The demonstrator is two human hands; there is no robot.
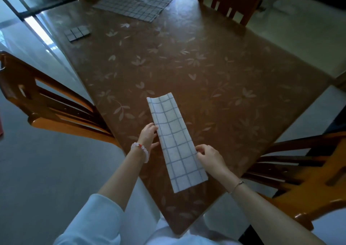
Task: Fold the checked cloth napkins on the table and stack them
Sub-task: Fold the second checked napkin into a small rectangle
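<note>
A white napkin with blue checks [174,139] lies folded into a long narrow strip near the front of the brown table [215,72]. Its far end curls up slightly. My left hand [148,135] touches the strip's left edge with thumb and fingers around the hem. My right hand [210,155] pinches the right edge about midway along the strip. A small folded checked napkin [77,33] sits at the far left of the table. Several unfolded checked napkins [136,5] lie spread at the far end.
Wooden chairs stand at the left [46,104], at the right [303,177] and at the far side [229,3]. The table has a floral-patterned cover. Pale floor tiles surround it.
</note>
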